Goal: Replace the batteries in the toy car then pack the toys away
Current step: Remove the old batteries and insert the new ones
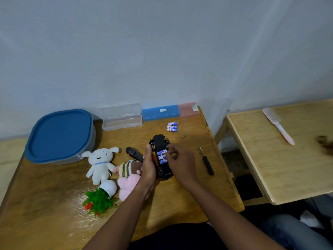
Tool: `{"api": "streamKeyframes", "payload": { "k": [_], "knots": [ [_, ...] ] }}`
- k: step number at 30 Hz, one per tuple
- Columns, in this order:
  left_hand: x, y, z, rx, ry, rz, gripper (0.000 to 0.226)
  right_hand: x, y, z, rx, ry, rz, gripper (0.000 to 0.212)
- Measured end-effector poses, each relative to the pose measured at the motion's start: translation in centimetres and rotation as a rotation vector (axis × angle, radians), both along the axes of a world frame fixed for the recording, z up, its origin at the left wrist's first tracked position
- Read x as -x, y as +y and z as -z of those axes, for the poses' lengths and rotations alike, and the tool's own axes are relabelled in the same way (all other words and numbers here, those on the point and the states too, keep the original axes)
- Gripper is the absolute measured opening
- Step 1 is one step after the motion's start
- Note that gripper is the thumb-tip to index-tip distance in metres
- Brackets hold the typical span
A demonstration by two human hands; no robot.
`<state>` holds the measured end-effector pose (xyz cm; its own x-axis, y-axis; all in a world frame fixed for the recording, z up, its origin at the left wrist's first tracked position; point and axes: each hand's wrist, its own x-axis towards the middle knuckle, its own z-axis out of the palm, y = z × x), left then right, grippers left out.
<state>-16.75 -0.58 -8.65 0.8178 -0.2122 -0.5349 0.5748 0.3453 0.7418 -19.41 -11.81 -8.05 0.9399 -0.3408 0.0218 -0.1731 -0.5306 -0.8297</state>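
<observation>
A black and yellow toy car (pixel 158 144) lies upside down at the middle of the wooden table (pixel 189 195). Three blue and white batteries (pixel 162 156) sit in its open underside compartment. My left hand (pixel 148 166) grips the car along its left side. My right hand (pixel 177 160) pinches at the right ends of the batteries in the compartment. Three more batteries (pixel 172 127) lie side by side further back. A black remote (pixel 134 153) lies left of the car, partly hidden by my left hand.
A black screwdriver (pixel 207 162) lies right of the car. A white plush dog (pixel 100 164), a pink plush (pixel 128 179) and a tipped fake plant (pixel 100 199) lie left. A blue-lidded bin (pixel 60 136) and clear (pixel 121 117), blue (pixel 160 112) and pink (pixel 188 110) cases stand behind. A second table (pixel 270 159) holds a hairbrush (pixel 278 126).
</observation>
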Motion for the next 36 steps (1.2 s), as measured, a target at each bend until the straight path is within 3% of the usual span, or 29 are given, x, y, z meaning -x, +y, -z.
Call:
{"api": "streamKeyframes", "payload": {
  "k": [6,10,20,29,36],
  "knots": [
    [-0.3,-0.3,0.1,-0.087,0.015,-0.073,0.065,-0.6,0.5,-0.6,-0.146,0.051,0.055,0.031],
    [-0.5,-0.3,1.3,-0.109,-0.052,-0.037,0.089,-1.1,-0.1,-1.1,-0.284,0.103,0.040,0.034],
    [-0.8,-0.5,-0.1,-0.076,-0.055,-0.041,0.053,-1.8,-1.2,-1.2,-0.358,0.115,-0.005,0.032],
    [-0.9,0.1,0.0,0.001,0.017,0.009,0.058,-1.6,-1.6,-1.4,-0.390,0.136,-0.065,0.026],
    [-0.8,0.4,0.3,0.009,0.035,0.001,0.056,-1.6,-2.6,-2.2,-0.274,0.174,-0.225,0.014]
  ]
}}
